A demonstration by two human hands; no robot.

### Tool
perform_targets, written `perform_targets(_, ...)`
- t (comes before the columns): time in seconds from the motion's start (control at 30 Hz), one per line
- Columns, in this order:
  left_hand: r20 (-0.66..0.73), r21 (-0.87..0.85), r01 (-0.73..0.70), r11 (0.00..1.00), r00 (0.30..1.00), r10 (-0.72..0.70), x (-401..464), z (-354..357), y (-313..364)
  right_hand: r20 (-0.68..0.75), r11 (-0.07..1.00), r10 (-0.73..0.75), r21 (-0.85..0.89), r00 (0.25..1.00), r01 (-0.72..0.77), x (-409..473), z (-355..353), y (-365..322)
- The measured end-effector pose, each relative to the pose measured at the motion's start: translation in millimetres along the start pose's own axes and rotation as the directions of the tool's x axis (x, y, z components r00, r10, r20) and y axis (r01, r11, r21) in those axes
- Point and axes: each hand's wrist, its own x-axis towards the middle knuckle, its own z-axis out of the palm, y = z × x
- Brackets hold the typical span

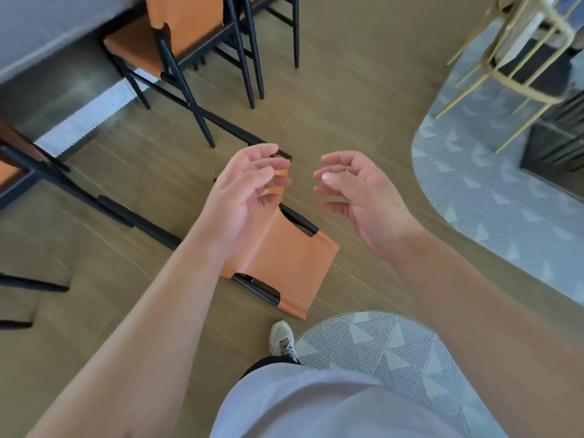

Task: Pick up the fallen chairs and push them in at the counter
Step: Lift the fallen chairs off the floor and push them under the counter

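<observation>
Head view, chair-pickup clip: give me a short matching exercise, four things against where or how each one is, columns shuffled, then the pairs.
Things
1. fallen chair
2. upright chair
3. left hand
4. gold-legged stool

Places or states
A. standing at the counter, top left
B. empty, fingers loosely curled, above the orange backrest
C. lying on the wooden floor, orange backrest near the shoe
D. standing on the patterned rug, top right

Pairs: 1-C, 2-A, 3-B, 4-D
</observation>
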Motion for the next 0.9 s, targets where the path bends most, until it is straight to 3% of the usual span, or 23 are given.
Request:
perform_targets(0.3, -0.145, -0.072, -0.050, 0.996, 0.989, 0.039, 3, -33, 8, 0.138, 0.999, 0.026, -0.032, 0.990, -0.021, 44, 23, -11)
perform_targets(0.57, -0.316, -0.071, -0.110, 0.991, 0.945, 0.082, 5, -15, 4, 0.313, 0.999, 0.032, -0.050, 0.949, -0.018, 80, 14, -21)
perform_targets(0.9, -0.642, -0.025, -0.154, 0.988, 0.760, 0.103, 60, 76, -29, 0.585, 0.990, 0.116, -0.133, 0.803, -0.046, 165, -71, -33)
